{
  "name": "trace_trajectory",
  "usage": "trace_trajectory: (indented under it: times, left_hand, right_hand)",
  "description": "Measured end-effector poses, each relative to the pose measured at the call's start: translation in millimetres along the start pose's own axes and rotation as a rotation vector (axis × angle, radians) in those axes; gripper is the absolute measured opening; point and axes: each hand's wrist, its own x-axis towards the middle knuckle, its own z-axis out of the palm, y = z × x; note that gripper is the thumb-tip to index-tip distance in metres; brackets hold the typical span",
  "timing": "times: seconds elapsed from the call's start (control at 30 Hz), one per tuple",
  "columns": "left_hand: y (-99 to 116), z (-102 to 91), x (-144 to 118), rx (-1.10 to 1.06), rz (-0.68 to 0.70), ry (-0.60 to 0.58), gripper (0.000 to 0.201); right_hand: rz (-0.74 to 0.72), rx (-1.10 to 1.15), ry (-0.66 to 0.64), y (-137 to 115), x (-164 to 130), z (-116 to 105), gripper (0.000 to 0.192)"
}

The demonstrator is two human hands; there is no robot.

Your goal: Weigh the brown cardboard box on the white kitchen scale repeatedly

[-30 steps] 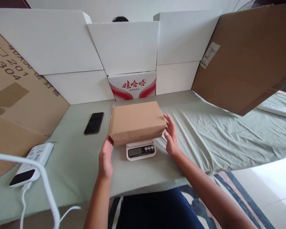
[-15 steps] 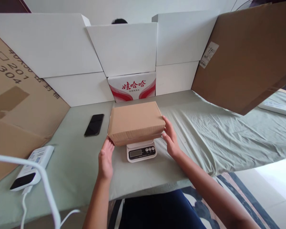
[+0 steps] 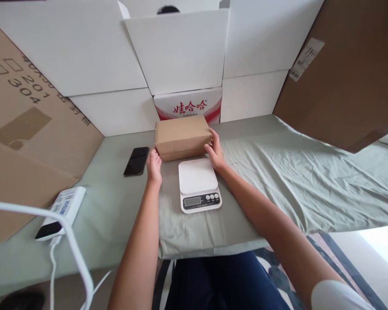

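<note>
A closed brown cardboard box (image 3: 183,135) is gripped between my two hands at the back of the table, close to the printed white carton. My left hand (image 3: 154,165) presses its front left corner. At the right end, my right hand (image 3: 215,150) has its fingers around the side and its thumb toward the front. Just in front of the box lies a white kitchen scale (image 3: 198,178) with a bare platform; its small display (image 3: 192,201) shows no digits I can read. Left of my left hand lies a black phone (image 3: 136,161).
White boxes (image 3: 184,54) are stacked along the back, above a red-and-white printed carton (image 3: 168,103). Large cardboard panels stand at the left (image 3: 22,142) and right (image 3: 345,82). A white device with a cable (image 3: 62,211) lies front left on the green cloth (image 3: 110,224).
My hands have moved the cardboard box off the scale, away from me toward the back cartons. The scale's platform is now uncovered. The view has tilted down somewhat.
</note>
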Motion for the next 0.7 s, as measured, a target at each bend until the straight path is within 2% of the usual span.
trace_trajectory:
  times: [0.13,0.33,0.53,0.7]
  left_hand:
    - [-12,-4.5,-2,-0.009,-0.018,-0.015,0.095]
    - [-15,1.6,-3,-0.016,-0.065,-0.058,0.101]
    - [-16,5.8,-5,-0.026,-0.081,-0.091,0.097]
    - [-13,0.1,-4,0.006,-0.003,-0.031,0.102]
  right_hand:
    - [0.01,-0.016,0.017,16,-8,-2,0.09]
    - [0.018,-0.032,0.068,13,-9,-12,0.081]
    - [0.037,0.014,0.164,12,-10,-16,0.073]
    - [0.035,0.012,0.164,17,-10,-19,0.078]
